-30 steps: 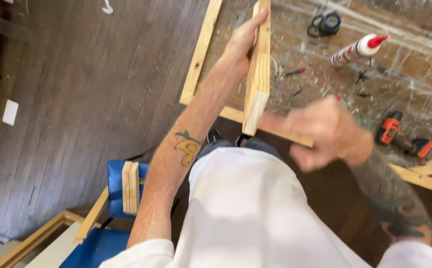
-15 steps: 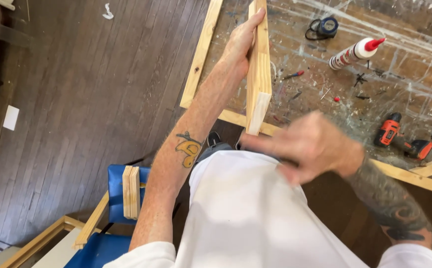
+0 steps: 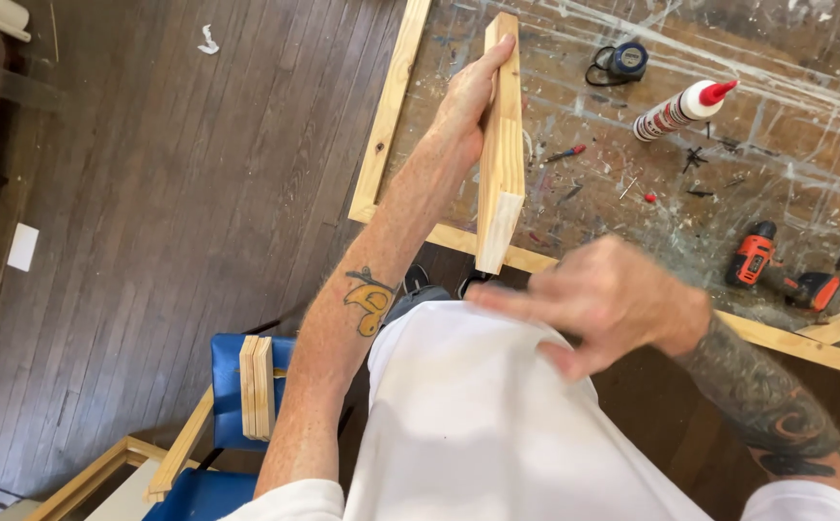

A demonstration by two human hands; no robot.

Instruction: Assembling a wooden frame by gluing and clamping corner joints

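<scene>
Dark wood floor, with a paint-spattered work board upper right.
The left hand (image 3: pixel 468 96) grips a wooden block (image 3: pixel 500 145) at top centre, unattached; the right hand (image 3: pixel 603 299), fingers loosely curled and holding nothing visible, rests on a white shirt (image 3: pixel 478 425).

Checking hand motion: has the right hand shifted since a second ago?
Yes. The right hand has dropped from the wood frame down onto the white shirt.

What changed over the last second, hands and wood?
The right hand moved left and down, from beside the lower end of the wood piece onto the white shirt, where its fingers now press the cloth. It holds nothing visible. The left hand kept its grip on the wood piece, held out over the floor. The glue bottle, drill and tape measure stayed put.
</scene>
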